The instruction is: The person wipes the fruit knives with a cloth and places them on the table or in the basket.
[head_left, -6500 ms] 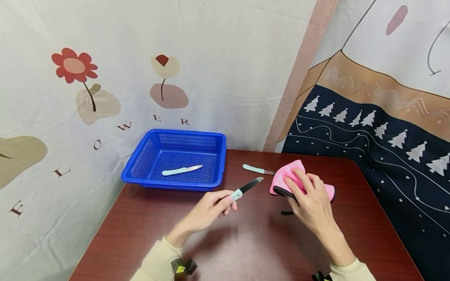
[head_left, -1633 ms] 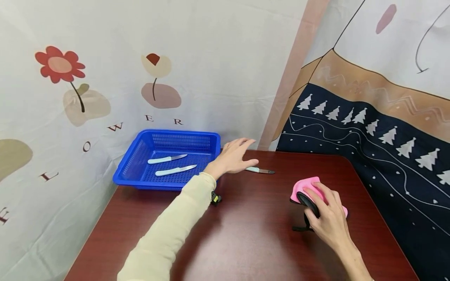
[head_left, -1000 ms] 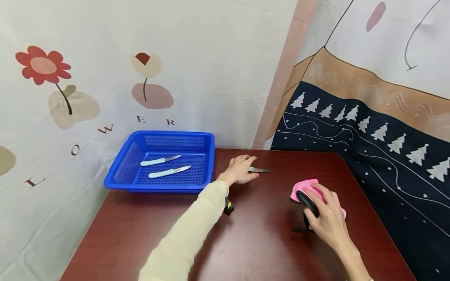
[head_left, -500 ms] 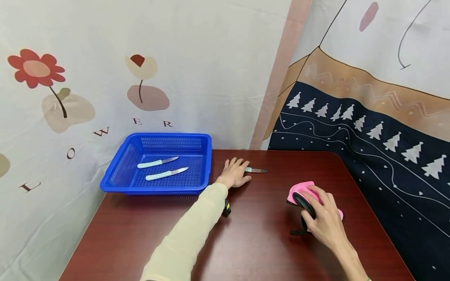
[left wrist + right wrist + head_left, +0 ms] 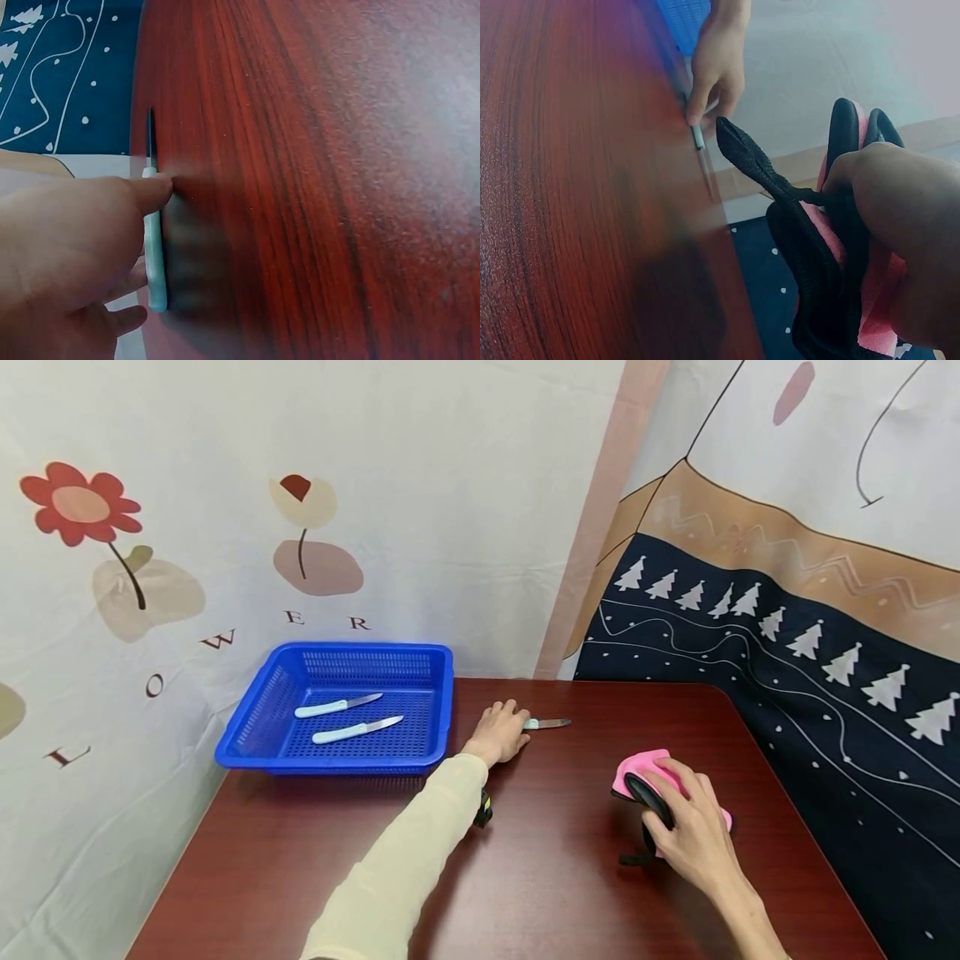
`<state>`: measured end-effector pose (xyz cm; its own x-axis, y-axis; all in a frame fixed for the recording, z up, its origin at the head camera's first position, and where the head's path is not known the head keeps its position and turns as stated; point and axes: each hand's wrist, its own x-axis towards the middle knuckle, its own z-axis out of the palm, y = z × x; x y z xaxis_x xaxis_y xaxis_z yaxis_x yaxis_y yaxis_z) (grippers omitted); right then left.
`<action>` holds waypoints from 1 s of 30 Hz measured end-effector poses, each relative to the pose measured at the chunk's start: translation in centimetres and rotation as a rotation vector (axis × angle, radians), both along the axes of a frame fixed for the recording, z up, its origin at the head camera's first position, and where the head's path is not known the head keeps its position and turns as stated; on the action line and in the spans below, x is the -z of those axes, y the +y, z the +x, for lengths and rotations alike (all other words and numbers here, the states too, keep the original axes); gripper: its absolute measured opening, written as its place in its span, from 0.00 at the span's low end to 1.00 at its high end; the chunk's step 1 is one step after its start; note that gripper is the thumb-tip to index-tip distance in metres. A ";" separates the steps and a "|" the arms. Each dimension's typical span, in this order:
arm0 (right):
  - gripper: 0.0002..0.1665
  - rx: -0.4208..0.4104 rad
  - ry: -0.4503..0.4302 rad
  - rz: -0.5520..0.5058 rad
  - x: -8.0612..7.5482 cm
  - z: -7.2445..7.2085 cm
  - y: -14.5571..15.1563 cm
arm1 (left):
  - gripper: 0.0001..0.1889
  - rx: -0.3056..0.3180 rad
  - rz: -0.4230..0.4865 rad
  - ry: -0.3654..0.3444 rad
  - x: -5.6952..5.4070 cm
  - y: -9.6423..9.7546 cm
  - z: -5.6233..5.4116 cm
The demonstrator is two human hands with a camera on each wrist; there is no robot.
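Note:
At the back of the table, my left hand (image 5: 498, 732) pinches the pale mint handle of a small knife (image 5: 553, 723). The blade points right. In the left wrist view the thumb lies across the handle (image 5: 154, 262) near the blade, with fingers on its far side. My right hand (image 5: 696, 835) grips a folded pink cloth with black edging (image 5: 643, 765) above the table's right side. Black trim and a loop (image 5: 750, 157) of the cloth stick out in the right wrist view.
A blue plastic basket (image 5: 330, 767) stands at the back left, close beside my left hand. In it lie two more knives with mint handles, a rear one (image 5: 321, 709) and a front one (image 5: 341, 735). Printed fabric hangs behind the brown table (image 5: 555, 877).
The knife once in my left hand now lies in the basket beside the other. My left hand has reached to the knife on the table and closed on its handle. The right keeps the cloth.

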<state>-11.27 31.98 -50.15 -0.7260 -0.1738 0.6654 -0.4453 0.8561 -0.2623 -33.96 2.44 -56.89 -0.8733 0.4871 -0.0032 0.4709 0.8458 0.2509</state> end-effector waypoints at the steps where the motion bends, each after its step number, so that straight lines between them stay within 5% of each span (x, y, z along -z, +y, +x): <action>1: 0.33 0.000 -0.001 0.000 0.0 0.0 0.0 | 0.21 -0.002 -0.016 0.010 -0.6 0.0 0.4; 6: 0.34 0.002 -0.011 0.001 -0.1 0.0 -0.1 | 0.15 -0.018 -0.057 0.032 -3.8 -0.2 2.9; 20: 0.33 -0.007 -0.022 0.001 -0.1 -0.2 -0.4 | 0.11 0.001 -0.072 0.090 -3.8 -1.0 5.2; 22: 0.32 -0.013 -0.011 0.000 -0.1 -0.2 -0.5 | 0.09 0.014 -0.041 0.104 -3.5 -1.3 5.5; 28: 0.32 -0.015 -0.010 0.001 -0.2 -0.2 -0.7 | 0.06 0.081 0.097 0.262 1.6 -2.4 4.2; 30: 0.32 -0.013 -0.017 0.000 -0.3 -0.1 -0.8 | 0.06 0.103 0.139 0.299 1.7 -2.8 4.7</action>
<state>-11.38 31.20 -49.85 -0.7350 -0.1834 0.6528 -0.4520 0.8502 -0.2699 -29.27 -0.31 -58.62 -0.7718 0.5506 0.3180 0.6220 0.7574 0.1984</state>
